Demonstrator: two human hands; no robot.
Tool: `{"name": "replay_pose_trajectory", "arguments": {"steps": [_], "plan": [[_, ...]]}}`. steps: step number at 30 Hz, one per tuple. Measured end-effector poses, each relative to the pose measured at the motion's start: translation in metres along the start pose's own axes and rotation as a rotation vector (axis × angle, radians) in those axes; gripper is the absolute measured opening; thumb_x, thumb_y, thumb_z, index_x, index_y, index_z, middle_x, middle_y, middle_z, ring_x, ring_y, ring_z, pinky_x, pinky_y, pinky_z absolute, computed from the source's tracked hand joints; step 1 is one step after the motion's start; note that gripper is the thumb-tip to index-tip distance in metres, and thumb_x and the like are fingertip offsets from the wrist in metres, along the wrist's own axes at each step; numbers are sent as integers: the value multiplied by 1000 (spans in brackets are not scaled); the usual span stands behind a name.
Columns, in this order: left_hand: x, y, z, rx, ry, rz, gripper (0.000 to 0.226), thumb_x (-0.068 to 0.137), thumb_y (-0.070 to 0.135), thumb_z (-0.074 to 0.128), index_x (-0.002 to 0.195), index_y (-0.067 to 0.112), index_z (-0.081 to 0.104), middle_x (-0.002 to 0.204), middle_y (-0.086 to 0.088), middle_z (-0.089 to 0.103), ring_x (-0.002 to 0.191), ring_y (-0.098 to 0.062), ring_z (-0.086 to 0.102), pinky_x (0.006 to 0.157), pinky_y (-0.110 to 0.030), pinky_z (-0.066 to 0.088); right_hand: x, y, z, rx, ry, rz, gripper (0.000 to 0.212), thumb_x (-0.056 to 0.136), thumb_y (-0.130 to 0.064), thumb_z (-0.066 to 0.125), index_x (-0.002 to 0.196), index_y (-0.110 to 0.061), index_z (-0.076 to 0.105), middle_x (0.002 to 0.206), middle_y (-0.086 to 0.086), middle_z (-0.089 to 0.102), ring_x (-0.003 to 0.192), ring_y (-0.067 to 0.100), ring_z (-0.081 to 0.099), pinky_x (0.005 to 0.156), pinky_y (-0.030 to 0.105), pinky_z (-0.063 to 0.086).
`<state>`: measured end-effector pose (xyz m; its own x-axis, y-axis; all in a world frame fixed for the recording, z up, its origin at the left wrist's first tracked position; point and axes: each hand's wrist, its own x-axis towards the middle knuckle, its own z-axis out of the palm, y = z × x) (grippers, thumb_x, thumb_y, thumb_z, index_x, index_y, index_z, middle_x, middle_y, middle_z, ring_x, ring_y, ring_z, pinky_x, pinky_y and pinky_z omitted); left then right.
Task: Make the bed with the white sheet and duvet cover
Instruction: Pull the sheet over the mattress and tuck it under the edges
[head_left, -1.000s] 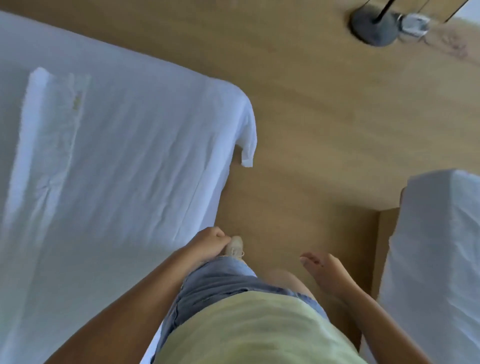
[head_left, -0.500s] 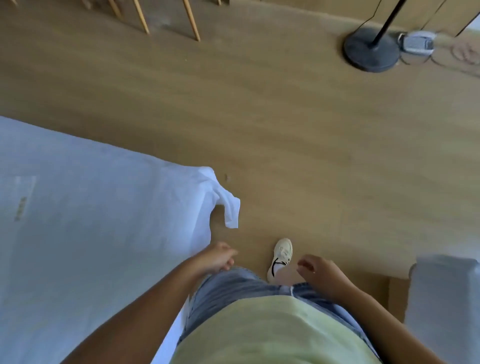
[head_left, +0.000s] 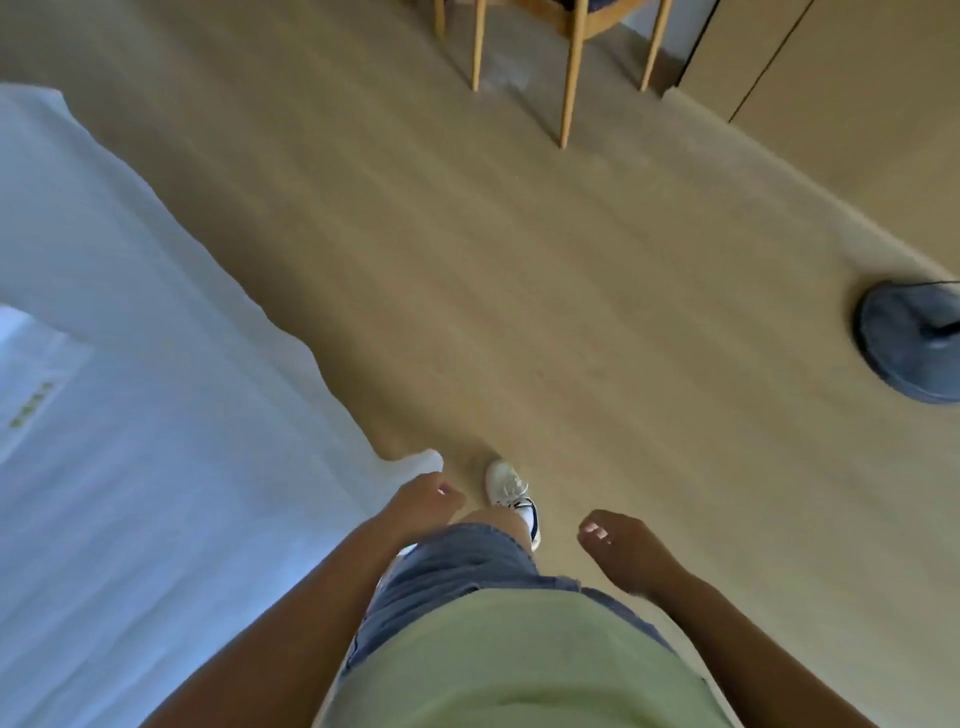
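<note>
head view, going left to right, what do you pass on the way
white bed sheet → left hand → white sneaker → right hand → dark round stand base on the wooden floor

The sheet (head_left: 130, 467) is white, the floor (head_left: 519, 286) pale wood-grain, the shirt (head_left: 519, 665) light green, the shorts (head_left: 457, 561) blue denim, the sneaker (head_left: 506, 486) white with dark trim, the stand base (head_left: 904, 348) dark grey.

Sheet: white sheet (head_left: 156, 467) cut by left + btm edges; folds blurred.
Tag: tag (head_left: 31, 405) marks too small to read.
Chair: chair (head_left: 571, 78) legs only; rest cut by top edge.
Base: round base (head_left: 904, 348) cut by right edge.
Shoe: shoe (head_left: 506, 486) heel hidden behind knee.
</note>
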<state>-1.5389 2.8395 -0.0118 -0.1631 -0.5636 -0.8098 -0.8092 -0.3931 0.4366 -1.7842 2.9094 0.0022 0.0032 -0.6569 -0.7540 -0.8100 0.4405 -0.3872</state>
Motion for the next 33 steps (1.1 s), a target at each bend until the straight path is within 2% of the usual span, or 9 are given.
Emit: {"name": "replay_pose_trajectory", "arguments": {"steps": [3, 6, 11, 14, 17, 20, 25, 30, 33], "plan": [[36, 31, -60, -73, 35, -52, 25, 98, 21, 44, 73, 20, 47, 77, 7, 44, 74, -7, 43, 79, -25, 35, 59, -44, -70, -40, 0, -73, 20, 97, -23, 46, 102, -12, 62, 104, 4, 65, 92, 18, 57, 76, 24, 38], [60, 51, -114, -148, 45, -48, 19, 98, 13, 43, 83, 9, 52, 93, -12, 55, 87, -16, 47, 91, -35, 44, 109, -89, -124, -89, -28, -121, 23, 98, -24, 44, 105, -11, 62, 104, 5, 62, 93, 19, 56, 72, 24, 36], [101, 52, -177, -212, 133, -131, 25, 98, 21, 46, 103, 2, 61, 101, -10, 55, 92, -18, 50, 83, -30, 43, 196, -156, -183, -192, -120, -171, 18, 96, -23, 45, 94, -12, 59, 92, 6, 64, 84, 21, 58, 65, 27, 37], [128, 41, -211, -270, 163, -211, 28, 98, 21, 45, 102, 0, 63, 103, -14, 56, 92, -20, 52, 90, -34, 44, 251, -206, -217, -268, -167, -267, 16, 95, -21, 46, 91, -10, 58, 87, 5, 63, 82, 21, 57, 62, 23, 36], [155, 35, -255, -395, 220, -327, 18, 97, 17, 45, 86, 5, 54, 94, -12, 52, 85, -17, 47, 76, -27, 41, 314, -279, -254, -325, -201, -350, 17, 93, -20, 48, 86, -10, 60, 83, 4, 63, 76, 17, 54, 66, 28, 40], [172, 29, -307, -621, 344, -427, 9, 96, 21, 49, 93, 13, 52, 100, -6, 52, 91, -16, 48, 77, -23, 37, 358, -370, -269, -465, -314, -467, 19, 93, -21, 48, 78, -12, 56, 72, -1, 57, 64, 11, 47, 60, 27, 37], [171, -14, -371, -980, 541, -549, 24, 95, 24, 53, 113, 10, 59, 122, -10, 59, 108, -26, 57, 87, -31, 43, 383, -534, -222, -757, -558, -736, 24, 92, -23, 47, 68, -24, 50, 66, -7, 51, 60, 7, 44, 56, 25, 33], [170, -93, -406, -1283, 732, -691, 19, 91, 25, 55, 101, 10, 64, 115, -13, 63, 105, -30, 59, 88, -31, 45, 388, -662, -123, -959, -764, -962, 27, 94, -25, 43, 92, -2, 57, 78, 8, 58, 67, 17, 49, 60, 30, 36], [164, -149, -426, -1539, 776, -764, 31, 95, 22, 51, 117, 1, 60, 122, -18, 60, 113, -33, 56, 93, -35, 45, 384, -725, -58, -1181, -878, -1016, 29, 97, -30, 39, 105, -11, 58, 97, 2, 62, 85, 17, 57, 68, 29, 42]]}}
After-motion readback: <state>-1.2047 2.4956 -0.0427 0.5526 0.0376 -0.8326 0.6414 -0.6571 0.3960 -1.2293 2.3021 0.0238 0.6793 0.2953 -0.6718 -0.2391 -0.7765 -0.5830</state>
